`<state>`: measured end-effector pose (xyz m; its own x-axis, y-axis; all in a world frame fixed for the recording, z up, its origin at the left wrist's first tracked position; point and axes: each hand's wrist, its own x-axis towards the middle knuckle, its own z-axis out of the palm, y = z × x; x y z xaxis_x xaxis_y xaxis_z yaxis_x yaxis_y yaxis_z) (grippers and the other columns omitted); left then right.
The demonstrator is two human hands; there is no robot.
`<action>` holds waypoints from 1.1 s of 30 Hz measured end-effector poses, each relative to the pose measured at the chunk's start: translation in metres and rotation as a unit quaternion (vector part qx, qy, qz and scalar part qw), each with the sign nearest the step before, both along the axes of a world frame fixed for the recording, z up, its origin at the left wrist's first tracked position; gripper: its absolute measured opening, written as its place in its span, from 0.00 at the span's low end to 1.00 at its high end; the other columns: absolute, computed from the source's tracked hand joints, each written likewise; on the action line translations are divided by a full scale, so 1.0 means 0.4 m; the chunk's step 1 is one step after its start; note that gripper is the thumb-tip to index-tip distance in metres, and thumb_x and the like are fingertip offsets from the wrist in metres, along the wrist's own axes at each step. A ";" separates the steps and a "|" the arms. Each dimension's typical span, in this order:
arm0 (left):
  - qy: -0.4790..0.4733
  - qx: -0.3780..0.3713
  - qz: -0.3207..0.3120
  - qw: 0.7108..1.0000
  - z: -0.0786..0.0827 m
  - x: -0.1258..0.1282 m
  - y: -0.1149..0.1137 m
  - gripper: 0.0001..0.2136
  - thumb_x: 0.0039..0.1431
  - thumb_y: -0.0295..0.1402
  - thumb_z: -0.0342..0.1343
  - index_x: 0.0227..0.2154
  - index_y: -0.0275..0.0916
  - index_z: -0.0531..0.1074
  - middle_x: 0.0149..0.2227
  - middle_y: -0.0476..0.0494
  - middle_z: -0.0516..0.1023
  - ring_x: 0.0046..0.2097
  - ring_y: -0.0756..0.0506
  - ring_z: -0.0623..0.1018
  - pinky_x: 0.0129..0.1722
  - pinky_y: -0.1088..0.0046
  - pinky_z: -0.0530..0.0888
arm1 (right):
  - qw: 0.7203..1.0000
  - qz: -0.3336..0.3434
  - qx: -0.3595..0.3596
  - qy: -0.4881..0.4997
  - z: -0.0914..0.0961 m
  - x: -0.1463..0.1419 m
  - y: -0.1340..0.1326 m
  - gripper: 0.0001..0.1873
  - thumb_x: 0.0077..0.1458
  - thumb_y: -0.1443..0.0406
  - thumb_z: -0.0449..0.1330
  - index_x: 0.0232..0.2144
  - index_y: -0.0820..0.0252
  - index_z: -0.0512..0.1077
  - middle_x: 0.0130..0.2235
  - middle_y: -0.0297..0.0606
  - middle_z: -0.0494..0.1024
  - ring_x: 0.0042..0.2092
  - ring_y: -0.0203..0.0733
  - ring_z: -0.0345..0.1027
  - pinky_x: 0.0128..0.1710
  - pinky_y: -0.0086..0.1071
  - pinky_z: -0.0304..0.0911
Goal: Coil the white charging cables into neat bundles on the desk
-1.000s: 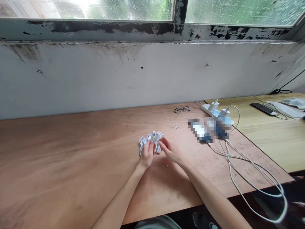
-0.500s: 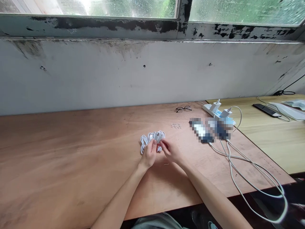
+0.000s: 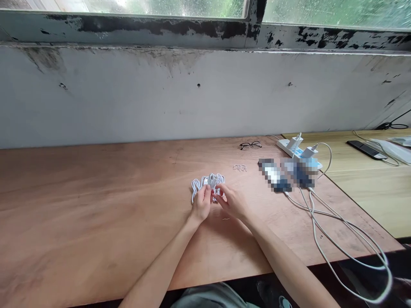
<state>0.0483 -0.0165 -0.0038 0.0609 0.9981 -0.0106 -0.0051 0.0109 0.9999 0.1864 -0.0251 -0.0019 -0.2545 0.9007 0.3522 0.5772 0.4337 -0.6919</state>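
Note:
A small coiled bundle of white cable [image 3: 212, 180] is pinched upright between the thumb and fingers of my left hand [image 3: 202, 205]. My right hand [image 3: 233, 201] is at the right side of this bundle, its thumb and forefinger curled against it; whatever thin piece may lie between those fingertips is too small to make out. Behind and around the fingers more coiled white cables [image 3: 195, 188] rest on the table. Beyond them lies a little group of short, thin white strips [image 3: 239, 167]. One more thin strip [image 3: 226, 219] is on the wood below my right hand.
Eyeglasses [image 3: 251, 145] sit near the wall. To the right are two blurred-out phone-like devices [image 3: 274, 175], a white power strip [image 3: 284, 145] with chargers, and long white cables [image 3: 346, 220] looping over the table edge. A black phone [image 3: 366, 149] lies on the lighter table [image 3: 359, 184].
The view has shifted slightly. My right forefinger has lifted and straightened a little along the bundle, and the held coil now stands more upright. My left hand keeps its hold.

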 end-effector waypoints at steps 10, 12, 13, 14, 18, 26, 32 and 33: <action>0.183 0.151 -0.020 0.971 0.008 -0.002 -0.013 0.17 0.61 0.45 0.42 0.21 0.40 0.61 0.19 0.51 0.64 0.23 0.50 0.65 0.26 0.74 0.61 | 0.884 0.104 -0.283 0.358 -0.006 -0.016 0.007 0.16 0.55 0.55 0.52 0.22 0.58 0.60 0.18 0.28 0.59 0.19 0.31 0.50 0.19 0.26 0.46; 0.214 0.172 -0.013 0.961 0.006 -0.004 -0.013 0.16 0.61 0.44 0.42 0.21 0.40 0.60 0.20 0.50 0.65 0.23 0.49 0.65 0.27 0.73 0.61 | 0.806 0.131 -0.395 0.421 -0.009 -0.016 0.009 0.17 0.53 0.53 0.53 0.21 0.58 0.59 0.16 0.24 0.54 0.16 0.28 0.41 0.16 0.27 0.39; 0.222 0.172 -0.014 0.960 0.005 -0.005 -0.013 0.16 0.61 0.44 0.42 0.22 0.40 0.60 0.20 0.50 0.65 0.24 0.49 0.65 0.27 0.73 0.61 | 0.784 0.136 -0.425 0.431 -0.008 -0.015 0.010 0.17 0.52 0.53 0.53 0.21 0.58 0.58 0.15 0.23 0.54 0.16 0.28 0.38 0.16 0.27 0.38; 0.223 0.164 -0.018 0.961 0.004 -0.005 -0.012 0.17 0.61 0.44 0.41 0.22 0.40 0.60 0.20 0.50 0.65 0.23 0.50 0.65 0.26 0.73 0.61 | 0.781 0.134 -0.431 0.432 -0.006 -0.014 0.010 0.17 0.52 0.53 0.53 0.21 0.58 0.58 0.15 0.24 0.54 0.16 0.27 0.38 0.16 0.27 0.38; 0.155 0.097 -0.041 0.982 -0.001 -0.003 -0.007 0.19 0.61 0.47 0.39 0.22 0.40 0.60 0.20 0.51 0.66 0.22 0.51 0.66 0.24 0.75 0.62 | 0.901 0.090 -0.269 0.328 0.012 -0.012 0.001 0.17 0.56 0.54 0.51 0.23 0.59 0.61 0.20 0.29 0.62 0.22 0.31 0.53 0.22 0.26 0.48; 0.069 0.062 -0.052 0.994 -0.015 -0.002 -0.002 0.21 0.59 0.50 0.41 0.20 0.39 0.59 0.17 0.54 0.61 0.20 0.53 0.62 0.22 0.77 0.63 | 0.998 0.032 -0.045 -0.017 0.011 -0.001 -0.010 0.12 0.61 0.60 0.46 0.30 0.58 0.65 0.27 0.33 0.71 0.26 0.33 0.60 0.27 0.27 0.52; 0.062 0.060 -0.062 0.994 -0.007 -0.001 -0.007 0.20 0.59 0.49 0.42 0.20 0.39 0.59 0.16 0.54 0.60 0.20 0.53 0.63 0.22 0.76 0.63 | 0.999 0.024 -0.031 -0.026 0.009 0.001 -0.008 0.13 0.62 0.61 0.44 0.29 0.58 0.64 0.27 0.34 0.71 0.26 0.34 0.62 0.28 0.26 0.53; 0.065 0.060 -0.063 0.994 -0.006 -0.001 -0.008 0.20 0.59 0.49 0.42 0.20 0.39 0.59 0.16 0.54 0.61 0.20 0.53 0.63 0.23 0.76 0.63 | 0.999 0.024 -0.031 -0.018 0.008 0.001 -0.007 0.14 0.62 0.61 0.44 0.28 0.58 0.64 0.27 0.34 0.71 0.26 0.35 0.62 0.28 0.27 0.53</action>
